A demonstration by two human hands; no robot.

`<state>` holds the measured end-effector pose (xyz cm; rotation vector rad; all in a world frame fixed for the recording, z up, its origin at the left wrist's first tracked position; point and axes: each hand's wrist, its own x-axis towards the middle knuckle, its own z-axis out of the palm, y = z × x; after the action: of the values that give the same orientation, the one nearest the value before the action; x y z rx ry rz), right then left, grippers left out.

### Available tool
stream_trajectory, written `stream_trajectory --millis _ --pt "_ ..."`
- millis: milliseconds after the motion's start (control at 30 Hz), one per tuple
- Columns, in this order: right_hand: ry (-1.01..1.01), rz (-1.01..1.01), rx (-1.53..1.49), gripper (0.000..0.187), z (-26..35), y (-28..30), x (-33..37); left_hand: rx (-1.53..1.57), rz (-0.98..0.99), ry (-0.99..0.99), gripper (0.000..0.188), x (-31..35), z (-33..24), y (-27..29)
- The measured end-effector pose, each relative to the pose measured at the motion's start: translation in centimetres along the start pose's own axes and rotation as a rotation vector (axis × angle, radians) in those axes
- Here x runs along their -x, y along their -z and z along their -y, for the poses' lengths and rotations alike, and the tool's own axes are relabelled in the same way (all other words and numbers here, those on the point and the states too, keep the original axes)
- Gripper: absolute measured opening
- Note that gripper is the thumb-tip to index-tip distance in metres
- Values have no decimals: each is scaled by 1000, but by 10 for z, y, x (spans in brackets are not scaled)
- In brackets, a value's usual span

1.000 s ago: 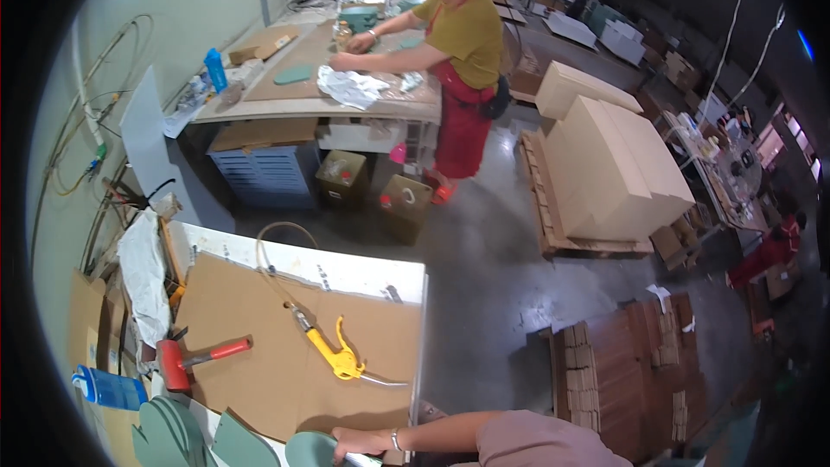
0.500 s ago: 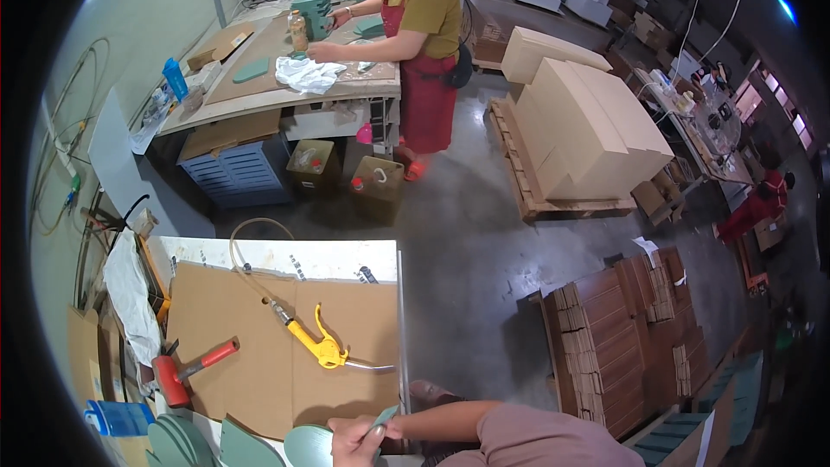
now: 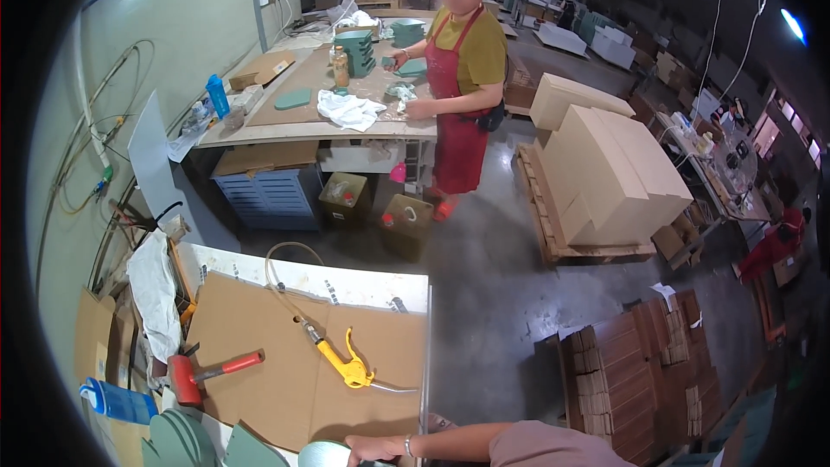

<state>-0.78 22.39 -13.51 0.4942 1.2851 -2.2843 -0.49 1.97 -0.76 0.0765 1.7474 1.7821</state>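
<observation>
- The person's one visible hand (image 3: 373, 448) reaches along the near edge of the desk (image 3: 346, 281), a bracelet on its wrist; which hand it is, and whether it grips, cannot be told, though its fingers rest on a pale green disc (image 3: 322, 455) at that edge.
- More green pieces (image 3: 186, 437), darker, lie stacked toward the desk's near left corner.
- Brown cardboard (image 3: 259, 355) covers most of the desk top.
- A yellow air gun (image 3: 344, 365) lies on the cardboard near the right edge, just beyond the hand, its hose (image 3: 281, 272) looping toward the far edge.
- A red hammer (image 3: 203, 374) lies on the cardboard toward the left edge, well apart from the hand.
- A blue bottle (image 3: 117, 402) lies off the left edge, beside a white cloth (image 3: 156, 290).
- Across the floor, a co-worker (image 3: 462, 78) in a red apron stands at another desk (image 3: 328, 125), both hands on small green parts there.
- Tan boxes (image 3: 605, 173) sit on a pallet to the right, with stacked brown cartons (image 3: 635, 372) nearer.
</observation>
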Motion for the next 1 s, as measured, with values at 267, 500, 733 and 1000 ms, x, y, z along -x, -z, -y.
stream_trajectory --millis 267,500,733,1000 --pt "337 150 188 57 26 9 45 26 -86 -24 31 6 20 9" --pt "116 -95 253 46 -15 6 -4 53 -233 -66 33 9 -6 -24" --pt "40 0 -175 37 18 6 18 -203 -241 -484 16 -27 -78 -24" --pt "22 -69 30 36 -21 7 -9 -377 -426 -46 19 -10 18 52"
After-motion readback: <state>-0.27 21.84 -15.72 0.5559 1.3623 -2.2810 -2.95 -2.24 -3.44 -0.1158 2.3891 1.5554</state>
